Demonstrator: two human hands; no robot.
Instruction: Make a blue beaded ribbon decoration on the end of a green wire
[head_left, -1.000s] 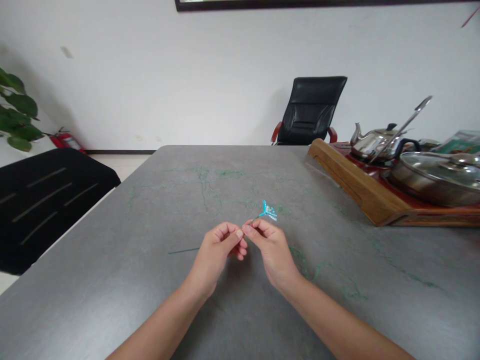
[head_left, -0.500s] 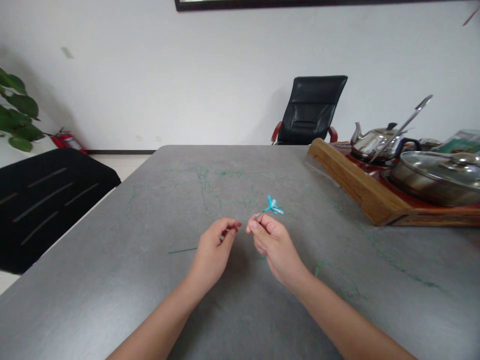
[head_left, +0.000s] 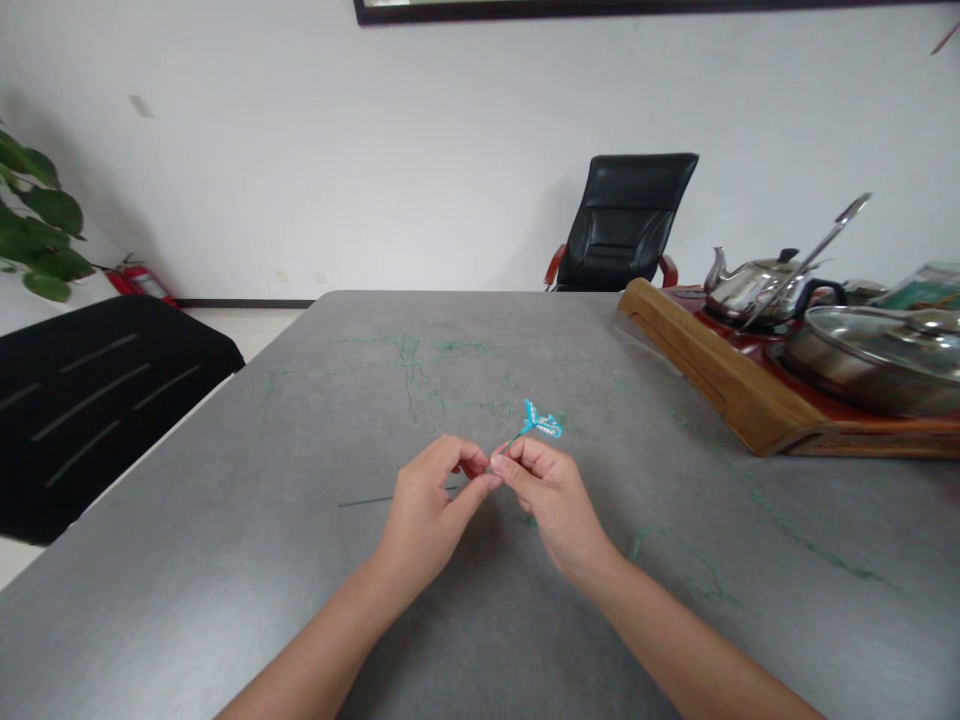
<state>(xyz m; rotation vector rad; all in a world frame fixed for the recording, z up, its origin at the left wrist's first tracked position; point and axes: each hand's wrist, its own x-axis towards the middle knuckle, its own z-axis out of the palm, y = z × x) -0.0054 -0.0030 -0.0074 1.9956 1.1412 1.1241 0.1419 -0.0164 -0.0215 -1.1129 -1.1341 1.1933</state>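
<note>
A small bright-blue craft flower (head_left: 543, 424) with whitish bead-like rows on its petals leans up and to the right on a thin green stem. My right hand (head_left: 551, 495) pinches this stem below the petals between thumb and fingers. Against its fingertips, my left hand (head_left: 435, 500) is closed, thumb and fingers meeting at the lower end of the stem, which the fingers mostly hide. On the grey table (head_left: 225, 560), a thin dark green wire (head_left: 365, 501) lies beside and partly behind my left hand.
Tangled green thread (head_left: 407, 350) is strewn over the table, with a longer strand (head_left: 795, 530) at right. A wooden tea tray (head_left: 697, 375) bears a steel kettle (head_left: 761, 285) and a lidded pan (head_left: 877, 360). A black chair (head_left: 630, 220) stands beyond the table, another (head_left: 112, 400) at left.
My left hand has moved right and closed its fingertips at the stem, beside my right hand. The flower has tilted and shifted slightly left and down.
</note>
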